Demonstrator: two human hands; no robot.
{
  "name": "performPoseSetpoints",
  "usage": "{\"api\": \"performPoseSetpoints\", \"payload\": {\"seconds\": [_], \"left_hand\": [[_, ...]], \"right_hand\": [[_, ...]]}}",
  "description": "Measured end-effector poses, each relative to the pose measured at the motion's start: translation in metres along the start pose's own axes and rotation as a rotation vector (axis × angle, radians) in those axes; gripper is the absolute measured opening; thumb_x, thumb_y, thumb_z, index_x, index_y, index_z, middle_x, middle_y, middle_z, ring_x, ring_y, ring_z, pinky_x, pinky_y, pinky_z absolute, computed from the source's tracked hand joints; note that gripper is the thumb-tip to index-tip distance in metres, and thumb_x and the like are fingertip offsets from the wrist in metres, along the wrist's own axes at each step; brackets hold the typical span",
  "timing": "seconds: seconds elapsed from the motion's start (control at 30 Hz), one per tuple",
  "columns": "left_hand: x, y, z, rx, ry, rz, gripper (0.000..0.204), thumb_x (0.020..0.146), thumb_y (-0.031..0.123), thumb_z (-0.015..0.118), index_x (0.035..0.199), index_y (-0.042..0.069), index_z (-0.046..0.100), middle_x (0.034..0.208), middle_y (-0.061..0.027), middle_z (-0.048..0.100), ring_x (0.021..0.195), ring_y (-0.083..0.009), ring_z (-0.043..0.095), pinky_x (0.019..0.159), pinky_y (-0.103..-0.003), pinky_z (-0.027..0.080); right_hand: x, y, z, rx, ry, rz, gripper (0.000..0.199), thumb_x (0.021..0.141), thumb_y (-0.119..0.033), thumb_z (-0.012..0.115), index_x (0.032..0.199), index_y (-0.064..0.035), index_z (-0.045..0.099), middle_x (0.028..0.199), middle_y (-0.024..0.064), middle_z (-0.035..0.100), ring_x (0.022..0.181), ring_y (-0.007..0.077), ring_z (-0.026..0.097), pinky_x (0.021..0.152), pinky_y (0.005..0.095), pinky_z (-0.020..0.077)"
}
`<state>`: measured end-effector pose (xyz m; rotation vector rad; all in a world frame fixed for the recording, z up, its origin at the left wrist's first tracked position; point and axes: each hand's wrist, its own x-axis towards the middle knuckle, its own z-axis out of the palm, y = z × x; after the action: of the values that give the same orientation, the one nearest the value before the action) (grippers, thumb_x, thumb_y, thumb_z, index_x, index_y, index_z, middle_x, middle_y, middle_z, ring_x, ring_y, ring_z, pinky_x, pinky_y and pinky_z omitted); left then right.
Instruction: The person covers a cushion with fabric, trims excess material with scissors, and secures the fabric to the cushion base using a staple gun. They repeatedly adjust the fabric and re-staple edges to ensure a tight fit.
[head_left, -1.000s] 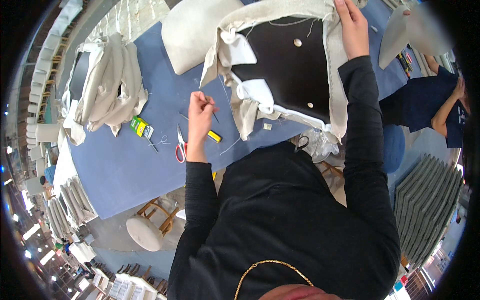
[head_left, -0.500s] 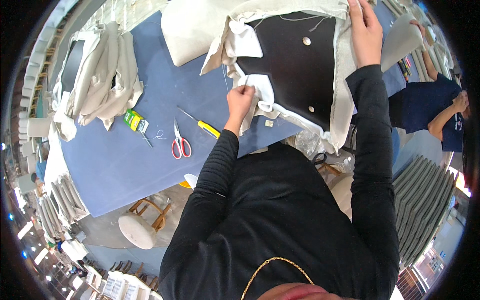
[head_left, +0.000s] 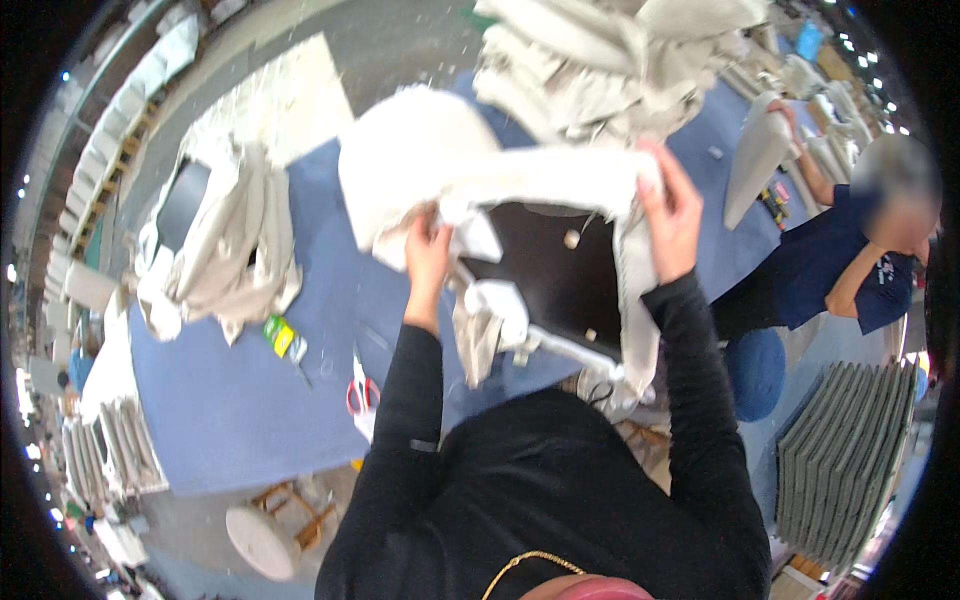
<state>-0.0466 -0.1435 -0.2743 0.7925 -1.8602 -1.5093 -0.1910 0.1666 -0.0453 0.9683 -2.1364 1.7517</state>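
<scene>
In front of me lies a padded panel with a black backing board (head_left: 550, 265) and beige fabric cover (head_left: 560, 172) folded around its edges. White lining flaps (head_left: 500, 305) hang loose along its left side. My left hand (head_left: 428, 258) is closed on the cover's edge near the upper left corner, fingers slightly blurred. At the upper right corner my right hand (head_left: 672, 215) grips the cover, thumb and fingers around its edge. Red-handled scissors (head_left: 362, 397) lie on the table left of my left forearm. A green and yellow packet (head_left: 285, 338) lies farther left.
The blue table (head_left: 230, 420) holds a stack of beige covers (head_left: 235, 240) at left and a beige fabric heap (head_left: 600, 75) at the far side. A co-worker (head_left: 830, 250) at right holds a beige panel (head_left: 757, 165). Grey panels (head_left: 850, 465) are stacked lower right. A stool (head_left: 262, 540) stands lower left.
My left hand has moved up along the panel's left side to the cover's upper corner. The view has shifted, showing more of the far table. My right hand still holds the upper right corner.
</scene>
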Motion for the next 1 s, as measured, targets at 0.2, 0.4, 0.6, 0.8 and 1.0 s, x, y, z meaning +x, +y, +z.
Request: {"api": "performPoseSetpoints", "payload": {"seconds": [0.2,0.4,0.6,0.8,1.0], "left_hand": [[-0.104,-0.026,-0.040,-0.027,-0.090,-0.182,0.025,0.102,0.025,0.076,0.105,0.000,0.077,0.071,0.0075,0.053,0.064,-0.0047,0.044,0.056,-0.026,0.036],[-0.136,0.028,-0.112,-0.240,0.040,-0.474,0.023,0.103,0.025,0.075,0.088,0.007,0.075,0.064,0.0113,0.045,0.055,-0.0010,0.038,0.050,-0.024,0.026],[-0.054,0.252,-0.126,-0.443,-0.079,0.073,0.020,0.104,0.019,0.070,0.092,0.005,0.063,0.066,0.0039,0.047,0.054,-0.0036,0.035,0.049,-0.026,0.025],[-0.007,0.516,0.000,0.184,-0.298,0.923,0.019,0.098,0.018,0.079,0.094,-0.001,0.078,0.074,0.0026,0.064,0.068,-0.0024,0.049,0.060,-0.024,0.036],[0.150,0.596,0.212,0.858,-0.426,1.237,0.030,0.095,0.038,0.076,0.101,0.010,0.086,0.082,-0.0152,0.078,0.079,-0.0334,0.075,0.076,-0.044,0.058]], "right_hand": [[-0.032,-0.028,-0.016,0.187,-0.009,0.055,0.052,0.098,-0.020,0.073,0.142,0.0065,0.064,0.130,0.0168,0.074,0.125,0.0222,0.066,0.111,0.0355,0.0488],[-0.042,-0.036,-0.032,0.278,0.053,0.119,0.051,0.098,-0.024,0.071,0.140,0.0045,0.065,0.118,0.0122,0.076,0.110,0.0168,0.070,0.095,0.0328,0.0550],[-0.015,-0.071,-0.019,0.070,-0.177,-0.148,0.037,0.090,-0.015,0.071,0.124,0.0004,0.075,0.112,0.0177,0.077,0.104,0.0286,0.075,0.094,0.0373,0.0570],[-0.025,-0.069,-0.014,0.173,-0.223,-0.171,0.032,0.089,-0.016,0.079,0.119,-0.0034,0.078,0.120,0.0163,0.078,0.108,0.0346,0.077,0.096,0.0395,0.0603],[-0.026,-0.072,-0.015,0.219,-0.185,-0.209,0.032,0.088,-0.021,0.083,0.116,-0.0070,0.079,0.117,0.0123,0.079,0.106,0.0327,0.077,0.092,0.0394,0.0619]]}}
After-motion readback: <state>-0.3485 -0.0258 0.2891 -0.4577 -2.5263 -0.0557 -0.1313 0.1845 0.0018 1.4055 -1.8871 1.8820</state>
